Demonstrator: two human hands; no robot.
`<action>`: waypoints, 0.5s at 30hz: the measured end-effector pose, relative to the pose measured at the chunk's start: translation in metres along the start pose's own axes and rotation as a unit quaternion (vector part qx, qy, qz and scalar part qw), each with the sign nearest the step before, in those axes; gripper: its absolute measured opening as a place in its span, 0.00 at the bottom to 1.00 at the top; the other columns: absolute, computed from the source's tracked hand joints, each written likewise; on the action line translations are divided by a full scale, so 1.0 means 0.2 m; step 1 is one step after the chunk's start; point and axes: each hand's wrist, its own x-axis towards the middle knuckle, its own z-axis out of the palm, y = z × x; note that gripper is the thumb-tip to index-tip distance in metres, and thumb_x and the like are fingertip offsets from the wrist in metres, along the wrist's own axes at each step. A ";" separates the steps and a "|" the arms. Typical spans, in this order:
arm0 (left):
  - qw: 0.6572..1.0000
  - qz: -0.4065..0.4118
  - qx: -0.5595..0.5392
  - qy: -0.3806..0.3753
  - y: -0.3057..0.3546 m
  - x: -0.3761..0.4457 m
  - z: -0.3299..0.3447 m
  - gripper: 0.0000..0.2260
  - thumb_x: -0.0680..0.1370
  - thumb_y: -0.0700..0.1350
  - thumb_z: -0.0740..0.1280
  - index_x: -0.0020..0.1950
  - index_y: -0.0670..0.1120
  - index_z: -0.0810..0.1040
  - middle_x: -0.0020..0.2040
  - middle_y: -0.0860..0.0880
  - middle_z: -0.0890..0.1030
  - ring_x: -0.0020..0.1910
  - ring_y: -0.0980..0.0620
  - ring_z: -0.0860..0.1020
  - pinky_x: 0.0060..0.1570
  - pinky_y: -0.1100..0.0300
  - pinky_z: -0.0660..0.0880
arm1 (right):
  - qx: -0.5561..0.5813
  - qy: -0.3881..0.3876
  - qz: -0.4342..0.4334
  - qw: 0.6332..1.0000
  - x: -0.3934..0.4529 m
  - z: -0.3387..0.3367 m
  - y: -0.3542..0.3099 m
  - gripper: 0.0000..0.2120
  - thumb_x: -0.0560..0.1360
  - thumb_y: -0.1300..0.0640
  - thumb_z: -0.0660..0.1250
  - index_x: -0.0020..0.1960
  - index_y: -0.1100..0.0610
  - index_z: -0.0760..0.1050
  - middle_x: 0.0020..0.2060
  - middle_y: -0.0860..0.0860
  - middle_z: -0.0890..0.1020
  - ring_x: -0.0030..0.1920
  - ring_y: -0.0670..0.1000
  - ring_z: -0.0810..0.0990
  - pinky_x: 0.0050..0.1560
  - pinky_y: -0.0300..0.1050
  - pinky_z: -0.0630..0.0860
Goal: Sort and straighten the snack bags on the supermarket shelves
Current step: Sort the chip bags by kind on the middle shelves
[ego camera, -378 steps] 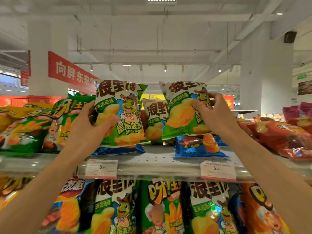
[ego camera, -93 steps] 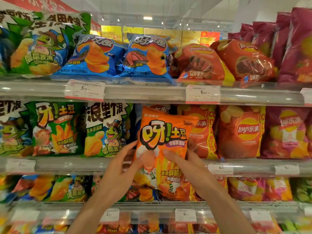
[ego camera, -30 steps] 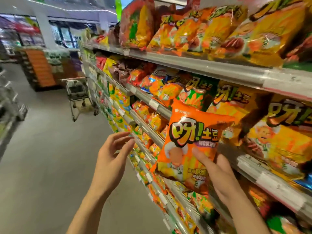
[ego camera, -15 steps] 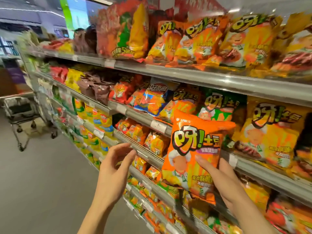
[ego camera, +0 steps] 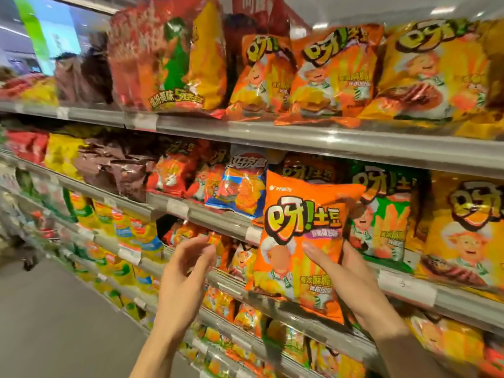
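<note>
Head view: right hand [ego camera: 351, 279] grips glossy orange foil snack bag [ego camera: 302, 241] by lower right edge, thumb across front, bag held upright in front of middle grey metal shelf rail [ego camera: 223, 225], not yet shelved. Left hand [ego camera: 185, 271] free beside it, fingers loosely curled, holding nothing. Matching orange bags [ego camera: 297, 75] stand on top shelf. Blue bag [ego camera: 240, 189] sits among orange ones, likely misplaced. Judgement: sorting midway; held bag unplaced, rows left to straighten.

Orange potato-stick bag [ego camera: 297, 241], cartoon chef and bold white lettering on its front, upright and slightly tilted, held in front of the middle shelf's front edge [ego camera: 313, 241]. Matching orange bags [ego camera: 294, 75] upright along the top shelf [ego camera: 327, 137], leaning on one another.
</note>
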 end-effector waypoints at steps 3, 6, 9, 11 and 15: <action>1.000 0.001 0.013 -0.017 -0.01 0.15 0.03 0.07 0.79 0.47 0.72 0.57 0.55 0.82 0.53 0.52 0.86 0.55 0.51 0.83 0.57 0.52 0.77 | -0.011 -0.001 -0.010 1.000 0.08 0.04 0.00 0.25 0.69 0.35 0.75 0.64 0.37 0.76 0.55 0.37 0.86 0.56 0.41 0.84 0.64 0.55 0.79; 0.999 0.021 0.013 -0.022 -0.01 0.29 0.05 0.07 0.80 0.45 0.72 0.58 0.51 0.82 0.54 0.50 0.85 0.55 0.51 0.84 0.57 0.54 0.78 | -0.018 0.005 -0.020 1.000 0.14 0.07 0.02 0.25 0.69 0.35 0.75 0.64 0.38 0.76 0.55 0.37 0.85 0.57 0.41 0.84 0.64 0.54 0.79; 0.999 0.016 -0.005 -0.037 -0.03 0.41 0.07 0.06 0.80 0.43 0.71 0.57 0.50 0.81 0.51 0.48 0.85 0.50 0.52 0.83 0.51 0.58 0.77 | -0.019 0.019 -0.021 0.999 0.17 0.10 0.03 0.26 0.68 0.36 0.75 0.64 0.40 0.77 0.55 0.38 0.86 0.57 0.42 0.84 0.64 0.54 0.79; 0.998 0.023 0.008 -0.055 -0.04 0.48 0.08 0.06 0.80 0.44 0.71 0.57 0.51 0.81 0.52 0.48 0.85 0.51 0.52 0.83 0.51 0.57 0.77 | -0.028 0.037 -0.019 0.999 0.18 0.11 0.04 0.26 0.68 0.36 0.75 0.64 0.40 0.77 0.54 0.37 0.85 0.57 0.40 0.83 0.62 0.49 0.78; 0.992 0.073 0.064 -0.079 -0.05 0.66 0.11 0.06 0.81 0.50 0.70 0.57 0.55 0.79 0.54 0.56 0.83 0.54 0.59 0.80 0.55 0.59 0.74 | -0.031 0.077 -0.025 0.996 0.15 0.17 0.04 0.19 0.73 0.48 0.74 0.62 0.44 0.77 0.53 0.39 0.87 0.54 0.40 0.84 0.49 0.33 0.79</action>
